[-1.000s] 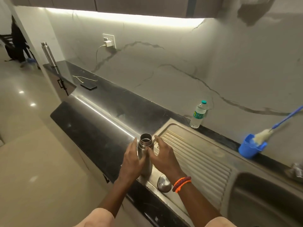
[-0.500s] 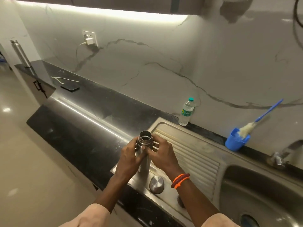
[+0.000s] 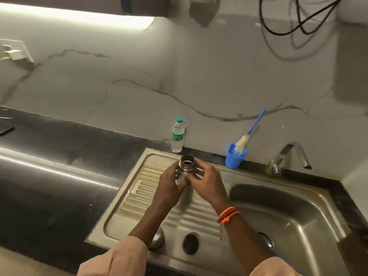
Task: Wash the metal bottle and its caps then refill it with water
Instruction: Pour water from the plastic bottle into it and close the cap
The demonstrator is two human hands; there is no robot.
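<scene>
1. Step in hand, as I judge it: the washing has not started. The metal bottle (image 3: 186, 170) is open at the top and is being carried or steadied above the ribbed draining board (image 3: 139, 194), short of the sink basin (image 3: 288, 226), which lies to the right of the hands.
2. Both caps look to be off already. A domed cap (image 3: 158, 239) sits on the sink's front edge, near the left forearm, and a darker round cap (image 3: 190, 243) sits just beside it, between the two forearms.
3. The next move probably calls for bringing the bottle rightward to the basin and under the tap (image 3: 288, 156), which stands beyond the right hand against the wall.
4. A brush (image 3: 250, 130) in a blue cup (image 3: 234, 159) stands beyond the right hand, ready for scrubbing.
5. The left hand (image 3: 169, 186) has its fingers curled round the bottle's neck and shoulder from the left.
6. The right hand (image 3: 207, 182) grips the same part from the right, thumb laid across the front; an orange and dark wristband (image 3: 228, 215) shows on that wrist.
7. Both forearms reach forward from the near edge of the bench (image 3: 49, 176) and converge at the bottle.
8. A plastic water bottle (image 3: 177, 135) stands beyond the hands at the wall.
</scene>
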